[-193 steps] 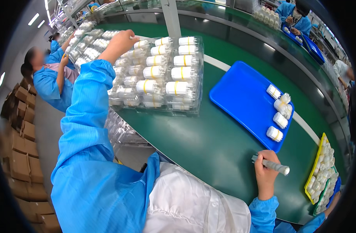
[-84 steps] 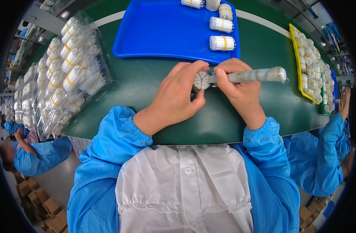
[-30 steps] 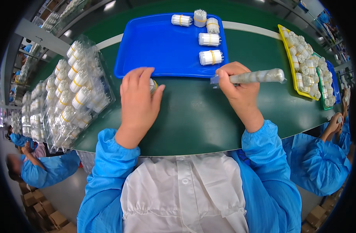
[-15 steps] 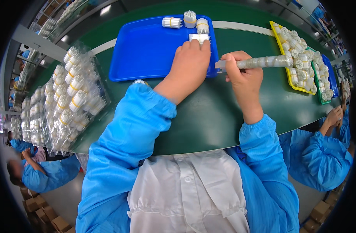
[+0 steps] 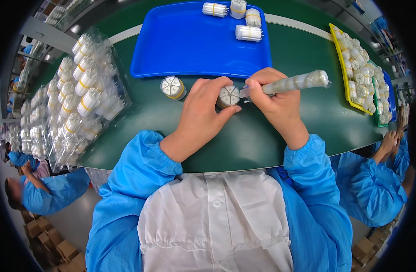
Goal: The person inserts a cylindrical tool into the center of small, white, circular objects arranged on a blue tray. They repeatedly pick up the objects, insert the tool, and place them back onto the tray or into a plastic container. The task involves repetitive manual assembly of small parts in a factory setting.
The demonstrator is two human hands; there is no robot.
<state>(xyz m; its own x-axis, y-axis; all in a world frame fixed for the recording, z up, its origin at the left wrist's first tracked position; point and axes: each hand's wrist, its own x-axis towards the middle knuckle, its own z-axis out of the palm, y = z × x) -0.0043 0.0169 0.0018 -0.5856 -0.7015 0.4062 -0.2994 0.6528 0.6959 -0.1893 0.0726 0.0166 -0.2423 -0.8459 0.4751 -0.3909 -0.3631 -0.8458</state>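
Note:
My left hand (image 5: 200, 115) curls its thumb and fingers around a short round white bundle (image 5: 229, 96) standing on the green table. The bundle's top is split into wedge-shaped segments. In my right hand (image 5: 283, 102) is a long tool with a tape-wrapped handle (image 5: 303, 81). Its narrow tip is close to the bundle's right edge; whether they touch I cannot tell. A second upright bundle with a yellow band (image 5: 173, 87) stands left of my left hand. Beyond my hands, several banded bundles (image 5: 249, 33) with thin pins occupy the right side of a blue tray (image 5: 183, 43).
At left, clear plastic trays hold many banded white bundles (image 5: 88, 99). A yellow tray (image 5: 338, 47), a green tray (image 5: 376, 102) and another blue tray (image 5: 393, 97) stand at right with more bundles. Co-workers in blue sleeves sit on both sides (image 5: 376, 177) (image 5: 58, 192).
My left hand has come back from the blue tray and now surrounds a bundle on the table. The tool's tip has moved toward it. The blue tray appears higher in the view.

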